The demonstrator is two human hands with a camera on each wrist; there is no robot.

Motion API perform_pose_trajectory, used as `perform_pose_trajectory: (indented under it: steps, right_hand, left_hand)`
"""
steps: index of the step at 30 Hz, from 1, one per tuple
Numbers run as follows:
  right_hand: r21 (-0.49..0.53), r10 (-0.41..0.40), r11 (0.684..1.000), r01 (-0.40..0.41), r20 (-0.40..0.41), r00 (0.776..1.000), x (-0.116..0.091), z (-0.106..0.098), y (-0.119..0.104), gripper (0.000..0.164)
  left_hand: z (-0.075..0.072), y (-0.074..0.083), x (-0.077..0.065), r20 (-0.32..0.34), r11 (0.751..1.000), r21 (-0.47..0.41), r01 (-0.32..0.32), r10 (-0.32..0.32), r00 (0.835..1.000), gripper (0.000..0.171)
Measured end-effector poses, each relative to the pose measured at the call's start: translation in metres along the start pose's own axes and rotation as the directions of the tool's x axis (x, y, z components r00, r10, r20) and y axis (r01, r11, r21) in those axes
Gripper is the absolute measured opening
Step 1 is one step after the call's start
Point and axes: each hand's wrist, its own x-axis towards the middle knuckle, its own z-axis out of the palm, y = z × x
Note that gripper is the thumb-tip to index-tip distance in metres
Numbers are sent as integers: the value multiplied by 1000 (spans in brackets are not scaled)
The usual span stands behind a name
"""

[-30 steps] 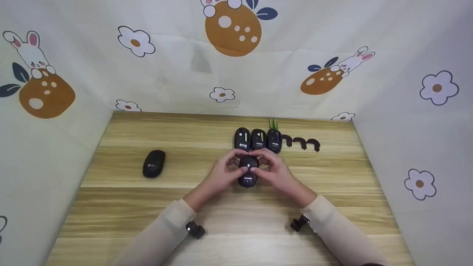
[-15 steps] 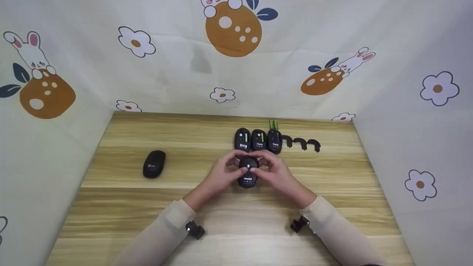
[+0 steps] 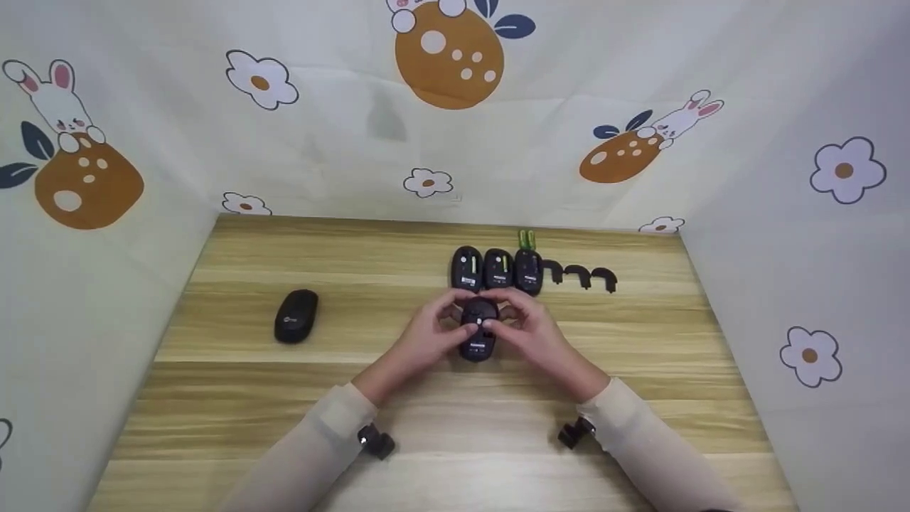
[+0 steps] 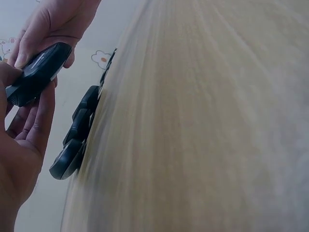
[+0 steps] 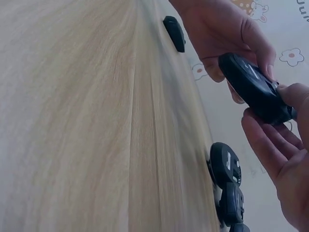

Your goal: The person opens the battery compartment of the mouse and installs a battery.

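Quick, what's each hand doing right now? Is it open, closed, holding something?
Left hand: closed, holding one side of a mouse.
Right hand: closed, holding the other side of that mouse.

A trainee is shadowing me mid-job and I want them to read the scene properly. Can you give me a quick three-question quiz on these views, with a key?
1. True or false: the left hand and right hand hold one black mouse between them, off the table.

2. In the head view, how many mice lie side by side in the row just beyond the hands? A) two B) three C) five

3. Fill in: the lone mouse lies on the person's ____ side, apart from the row.

Key: 1. True; both wrist views show it raised. 2. B. 3. left.
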Motion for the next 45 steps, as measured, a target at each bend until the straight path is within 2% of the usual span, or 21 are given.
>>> perform_pose_trajectory:
  steps: [6,9,15,21,27,36,45]
  right_hand:
    - [-86,-145,986,141,-40,989,4,0,-1,43]
    - [-127,-170,979,161,-63,983,6,-3,-1,44]
    - [-129,-125,986,110,-111,986,6,-9,-1,44]
    - [-23,-52,999,49,-136,989,6,-14,1,42]
    - [58,-11,998,21,-175,984,6,-23,0,40]
    - [32,-6,999,14,-225,974,6,-55,6,39]
    - [15,50,999,-48,-252,966,2,-91,17,38]
  left_hand:
    - [0,3,1,-7,1000,22,-10,10,1000,43]
    - [1,2,1,2,1000,25,-12,12,1000,43]
    - [3,1,-1,17,999,43,-10,10,1000,42]
    - [5,1,0,31,999,46,3,-5,1000,42]
    - [5,1,0,47,999,32,5,-6,999,41]
    - [5,0,2,42,1000,19,-14,13,999,44]
    - [6,4,1,45,1000,21,18,-19,999,44]
